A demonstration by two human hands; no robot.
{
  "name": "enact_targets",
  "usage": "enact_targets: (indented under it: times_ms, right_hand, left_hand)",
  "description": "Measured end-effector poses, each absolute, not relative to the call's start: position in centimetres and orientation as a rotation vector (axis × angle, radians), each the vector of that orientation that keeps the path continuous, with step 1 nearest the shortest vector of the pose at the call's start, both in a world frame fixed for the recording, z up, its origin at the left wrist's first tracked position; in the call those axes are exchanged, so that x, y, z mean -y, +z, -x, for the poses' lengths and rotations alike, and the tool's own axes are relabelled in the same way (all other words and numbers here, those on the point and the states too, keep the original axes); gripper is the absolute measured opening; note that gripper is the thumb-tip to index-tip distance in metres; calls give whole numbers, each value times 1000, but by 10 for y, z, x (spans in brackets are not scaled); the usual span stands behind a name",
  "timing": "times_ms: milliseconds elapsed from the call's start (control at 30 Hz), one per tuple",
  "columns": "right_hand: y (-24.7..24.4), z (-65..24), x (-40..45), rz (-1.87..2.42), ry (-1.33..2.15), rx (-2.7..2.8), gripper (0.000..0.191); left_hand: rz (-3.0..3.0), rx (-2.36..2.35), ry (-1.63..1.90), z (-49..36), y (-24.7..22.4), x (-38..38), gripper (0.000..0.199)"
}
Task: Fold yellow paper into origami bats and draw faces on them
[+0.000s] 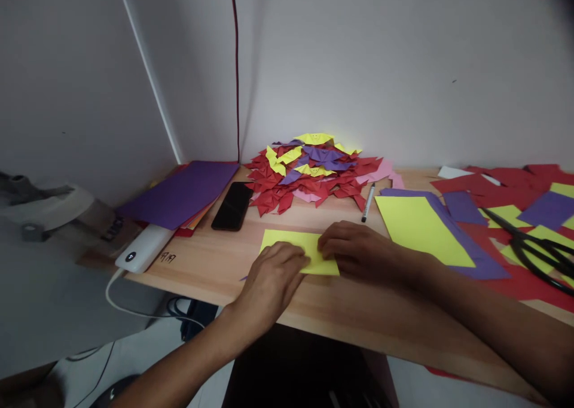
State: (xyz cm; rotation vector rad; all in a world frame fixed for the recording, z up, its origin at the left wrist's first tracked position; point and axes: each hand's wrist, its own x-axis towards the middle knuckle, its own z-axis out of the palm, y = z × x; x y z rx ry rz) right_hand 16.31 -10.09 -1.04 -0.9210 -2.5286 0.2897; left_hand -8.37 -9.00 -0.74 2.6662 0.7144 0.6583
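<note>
A sheet of yellow paper (287, 238) lies near the front edge of the wooden desk. My left hand (275, 273) rests on its lower left part, the fingers curled and pressed together against it. From the right, my right hand (354, 246) grips the paper's right side with bent fingers; its thumb is largely hidden. Beyond the hands stands a heap of folded paper figures (273, 183) in red, yellow, purple and pink. Some yellow ones carry small drawn faces.
Left are a black phone (232, 206), purple sheets (188, 192) and a white power bank (146, 249) with a cable. To the right lie a marker pen (369, 201), larger yellow sheets (421, 228), black scissors (533, 243) and scattered paper scraps (488, 186). A wall backs the desk (385, 318).
</note>
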Motion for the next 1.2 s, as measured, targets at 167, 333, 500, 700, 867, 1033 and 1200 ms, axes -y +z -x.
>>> enact_targets:
  times_ms: [167, 333, 500, 700, 867, 1033, 1200]
  right_hand:
    - [-21, -171, 93, 980, 406, 2443, 14]
    - [-21, -169, 93, 1039, 405, 2387, 15]
    - [-12, -162, 101, 1088, 450, 2398, 18]
    - [-6, -159, 102, 1329, 420, 2397, 23]
    - [-2, -153, 100, 1461, 402, 2437, 22]
    - [1, -147, 103, 1508, 413, 2452, 21]
    - [-3, -146, 105, 1620, 430, 2424, 20]
  left_hand:
    - [-2693, -759, 737, 91, -14, 93, 26]
    - [-2553, -686, 770, 101, -20, 95, 26]
    - [-2477, -733, 784, 101, -15, 101, 24]
    - [-2393, -860, 819, 95, -16, 115, 37]
    - [-2383, -851, 829, 91, -16, 123, 48]
    - [-2401, -739, 884, 90, -17, 123, 40]
    - [-2387, -755, 920, 91, -18, 125, 34]
